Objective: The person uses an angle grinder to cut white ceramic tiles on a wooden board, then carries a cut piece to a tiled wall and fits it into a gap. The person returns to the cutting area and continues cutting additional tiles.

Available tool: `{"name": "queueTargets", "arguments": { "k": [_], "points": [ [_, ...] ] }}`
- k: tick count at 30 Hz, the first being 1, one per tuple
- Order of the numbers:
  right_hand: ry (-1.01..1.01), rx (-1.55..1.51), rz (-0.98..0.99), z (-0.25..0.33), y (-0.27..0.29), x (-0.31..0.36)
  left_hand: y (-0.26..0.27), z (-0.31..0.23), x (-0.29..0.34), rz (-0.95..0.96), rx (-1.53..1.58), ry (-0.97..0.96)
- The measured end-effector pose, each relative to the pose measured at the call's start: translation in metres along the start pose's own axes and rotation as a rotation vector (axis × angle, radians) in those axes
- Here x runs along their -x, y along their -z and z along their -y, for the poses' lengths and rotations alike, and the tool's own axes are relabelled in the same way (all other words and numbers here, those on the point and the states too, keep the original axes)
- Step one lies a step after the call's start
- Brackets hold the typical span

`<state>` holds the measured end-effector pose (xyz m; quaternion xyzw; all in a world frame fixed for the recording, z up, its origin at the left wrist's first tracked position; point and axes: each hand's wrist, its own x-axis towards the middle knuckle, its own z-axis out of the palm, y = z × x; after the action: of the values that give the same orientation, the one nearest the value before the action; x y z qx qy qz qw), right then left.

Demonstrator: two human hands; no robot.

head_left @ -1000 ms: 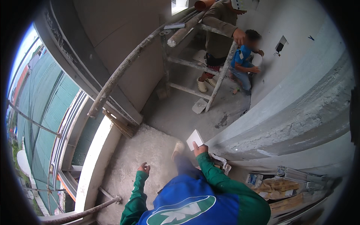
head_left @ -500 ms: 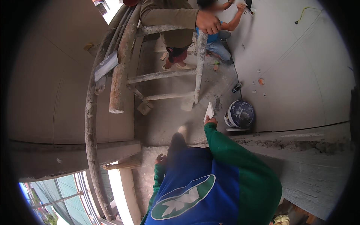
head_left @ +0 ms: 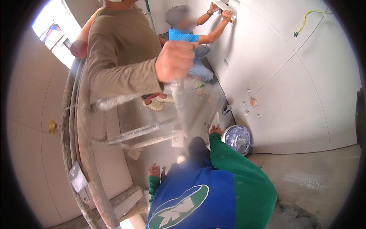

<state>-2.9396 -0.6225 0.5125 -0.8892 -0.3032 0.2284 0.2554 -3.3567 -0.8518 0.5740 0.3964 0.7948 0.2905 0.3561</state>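
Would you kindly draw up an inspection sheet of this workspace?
Surface: grey floor, stained and dusty.
Job's things: thin white piece, upper end pointed.
Clutter: smeared bucket and small cylinder near the right-side wall.
Hands: right hand holds the white piece; left hand seems empty, fingers loosely bent.
Cables: yellow-green wire hangs from that wall.
Surroundings: co-worker in brown stands by the ladder-like frame; co-worker in blue crouches by the wall.

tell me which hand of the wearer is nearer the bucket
Right. The right hand, holding a white piece, appears just left of the bucket in the picture; the left hand is farther off, well to the left and lower.
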Motion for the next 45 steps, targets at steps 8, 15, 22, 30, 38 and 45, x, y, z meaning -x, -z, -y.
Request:
{"name": "queueTargets", "arguments": {
  "k": [8,15,22,30,38,45],
  "points": [
    [-0.014,-0.006,0.116,0.086,-0.039,-0.133,-0.093,-0.150,-0.062,0.248,0.012,-0.003],
    [0.262,0.138,0.395,0.139,-0.061,-0.234,-0.179,-0.234,-0.097,0.255,-0.061,0.288],
    [0.469,0.245,0.598,0.225,-0.064,-0.301,-0.216,-0.199,-0.110,-0.192,0.407,0.733],
    [0.749,0.217,0.710,0.347,-0.116,-0.343,-0.208,-0.290,-0.151,-0.147,0.124,0.660],
    [0.753,0.106,0.694,0.481,-0.198,-0.359,-0.162,-0.412,-0.539,0.374,-0.730,-0.010],
    [0.812,0.148,0.547,0.619,-0.346,-0.357,-0.090,-0.514,-0.883,1.059,-1.281,-0.283]
  ]
}}
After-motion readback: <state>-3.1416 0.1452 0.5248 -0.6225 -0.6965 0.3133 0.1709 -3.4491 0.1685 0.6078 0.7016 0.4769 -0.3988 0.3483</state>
